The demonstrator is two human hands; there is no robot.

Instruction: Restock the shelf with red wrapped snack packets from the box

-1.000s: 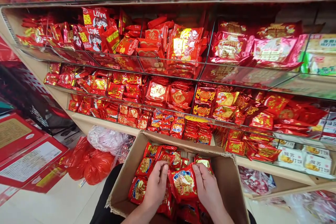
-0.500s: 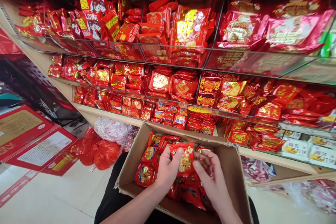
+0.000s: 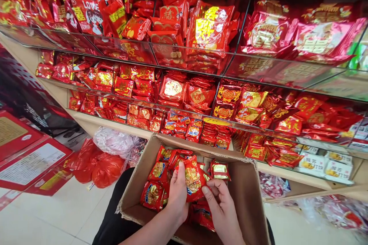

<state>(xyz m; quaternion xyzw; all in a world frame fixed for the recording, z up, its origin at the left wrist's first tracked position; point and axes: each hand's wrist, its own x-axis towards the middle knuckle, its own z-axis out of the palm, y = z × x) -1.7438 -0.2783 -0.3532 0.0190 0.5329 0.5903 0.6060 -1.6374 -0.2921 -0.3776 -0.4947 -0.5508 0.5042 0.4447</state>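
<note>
A red packet (image 3: 194, 179) with gold print is held tilted above the middle of an open cardboard carton (image 3: 248, 195), its left edge pinched between the thumb and fingers of the left hand (image 3: 176, 193) and its lower right edge apparently nipped by the thumb and forefinger of the right hand (image 3: 222, 204). Loose packets (image 3: 152, 195) of similar look lie beneath and to the left inside the carton, which appears propped on black-clad legs (image 3: 107, 214). Beyond its far wall rise shelves of mostly red and gold packets (image 3: 198, 95), with white packs (image 3: 324, 166) low at right; red plastic bags (image 3: 106, 168) sit on the tiled floor (image 3: 54, 218) at left. The slick wrapper could slide from so light a grip and drop among its lookalikes, a hard squeeze could crush whatever is inside, and a shift of the legs could tip the carton. The left fingers behind the packet are hidden, as is most of the carton's bottom; forearms cover part of its near side, which the lower edge of the view cuts off. Glare washes out gold lettering on the shelves, and the smallest print cannot be read.
</note>
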